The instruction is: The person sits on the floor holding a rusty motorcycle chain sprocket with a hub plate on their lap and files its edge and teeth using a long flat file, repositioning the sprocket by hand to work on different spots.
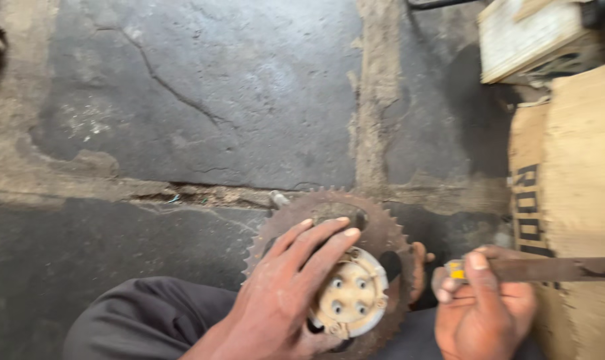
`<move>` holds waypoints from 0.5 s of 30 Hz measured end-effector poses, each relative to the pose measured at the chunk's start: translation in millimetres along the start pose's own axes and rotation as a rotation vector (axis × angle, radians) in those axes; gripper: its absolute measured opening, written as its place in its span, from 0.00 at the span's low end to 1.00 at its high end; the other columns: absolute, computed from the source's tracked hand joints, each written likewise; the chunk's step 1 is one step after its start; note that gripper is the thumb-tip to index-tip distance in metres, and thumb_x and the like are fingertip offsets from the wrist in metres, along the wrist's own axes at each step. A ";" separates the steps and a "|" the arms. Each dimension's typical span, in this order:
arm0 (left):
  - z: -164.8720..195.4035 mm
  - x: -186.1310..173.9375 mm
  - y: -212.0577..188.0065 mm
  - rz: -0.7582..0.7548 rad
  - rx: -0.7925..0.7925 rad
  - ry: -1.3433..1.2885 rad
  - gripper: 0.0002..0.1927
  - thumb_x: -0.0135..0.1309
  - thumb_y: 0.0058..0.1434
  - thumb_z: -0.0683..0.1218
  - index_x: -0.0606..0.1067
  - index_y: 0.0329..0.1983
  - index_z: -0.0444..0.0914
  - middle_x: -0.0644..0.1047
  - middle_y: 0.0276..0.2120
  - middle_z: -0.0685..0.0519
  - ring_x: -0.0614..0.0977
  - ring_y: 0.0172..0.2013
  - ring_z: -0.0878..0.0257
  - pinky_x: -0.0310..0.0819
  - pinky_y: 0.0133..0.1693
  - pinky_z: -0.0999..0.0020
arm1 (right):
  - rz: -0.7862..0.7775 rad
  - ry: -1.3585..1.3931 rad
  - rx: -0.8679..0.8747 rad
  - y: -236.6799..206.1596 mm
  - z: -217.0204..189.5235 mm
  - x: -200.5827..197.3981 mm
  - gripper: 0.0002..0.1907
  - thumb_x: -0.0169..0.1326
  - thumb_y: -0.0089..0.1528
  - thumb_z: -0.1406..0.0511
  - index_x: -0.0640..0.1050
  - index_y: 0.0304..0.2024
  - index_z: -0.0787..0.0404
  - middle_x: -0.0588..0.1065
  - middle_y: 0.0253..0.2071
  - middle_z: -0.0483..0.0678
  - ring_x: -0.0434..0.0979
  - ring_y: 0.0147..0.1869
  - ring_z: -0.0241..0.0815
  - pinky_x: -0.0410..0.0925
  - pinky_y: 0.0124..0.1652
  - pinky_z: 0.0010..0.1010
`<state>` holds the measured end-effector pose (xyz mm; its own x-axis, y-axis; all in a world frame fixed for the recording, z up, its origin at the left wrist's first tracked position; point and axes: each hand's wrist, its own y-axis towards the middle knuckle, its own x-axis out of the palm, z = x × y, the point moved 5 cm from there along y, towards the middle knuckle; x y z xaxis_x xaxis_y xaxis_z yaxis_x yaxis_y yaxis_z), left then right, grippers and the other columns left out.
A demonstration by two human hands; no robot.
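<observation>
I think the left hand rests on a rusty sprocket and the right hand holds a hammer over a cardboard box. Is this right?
Not quite. The head view shows the right hand holding a flat rusty metal bar, not a hammer; no hammer head shows. The rest stands: the left hand rests on the rusty sprocket, and the bar reaches over the cardboard box.

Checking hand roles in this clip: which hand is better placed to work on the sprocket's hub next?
Probably the right hand: it holds the flat metal tool beside the sprocket. The left hand lies across the hub, steadying it.
</observation>
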<state>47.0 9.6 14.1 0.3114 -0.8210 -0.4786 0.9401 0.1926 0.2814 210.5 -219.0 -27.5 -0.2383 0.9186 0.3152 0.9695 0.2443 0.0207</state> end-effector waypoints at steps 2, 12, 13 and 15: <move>3.1 2.1 1.9 0.018 0.011 0.002 0.55 0.72 0.43 0.52 0.60 0.74 0.37 0.67 0.69 0.42 0.70 0.68 0.43 0.58 0.71 0.46 | 0.012 -0.017 0.005 0.7 -1.4 2.6 0.04 0.50 0.70 0.73 0.73 0.47 0.67 0.70 0.32 0.51 0.69 0.31 0.41 0.64 0.31 0.35; 13.1 -1.7 1.0 0.075 0.101 -0.042 0.56 0.71 0.44 0.50 0.58 0.75 0.35 0.71 0.67 0.42 0.75 0.67 0.47 0.58 0.72 0.46 | 0.046 -0.121 0.012 3.0 -11.5 -18.7 0.05 0.54 0.69 0.71 0.72 0.46 0.66 0.71 0.33 0.48 0.70 0.30 0.36 0.64 0.29 0.29; 13.9 -1.6 0.9 0.087 0.119 -0.049 0.56 0.71 0.44 0.51 0.57 0.75 0.35 0.71 0.68 0.43 0.75 0.66 0.47 0.58 0.72 0.46 | 0.052 -0.178 0.004 3.2 -14.9 -26.4 0.06 0.55 0.68 0.71 0.72 0.46 0.67 0.72 0.33 0.48 0.71 0.29 0.36 0.64 0.28 0.28; 13.4 -1.1 -0.3 0.092 0.100 -0.060 0.57 0.71 0.43 0.51 0.57 0.75 0.35 0.72 0.66 0.43 0.76 0.65 0.47 0.59 0.71 0.47 | 0.056 -0.312 -0.017 2.6 -21.2 -40.7 0.07 0.56 0.67 0.71 0.73 0.45 0.68 0.73 0.31 0.50 0.72 0.28 0.36 0.65 0.27 0.27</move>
<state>44.5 3.2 25.7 0.3841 -0.8334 -0.3973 0.8885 0.2165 0.4047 223.9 -262.3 -20.2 -0.1886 0.9820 0.0099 0.9817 0.1882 0.0281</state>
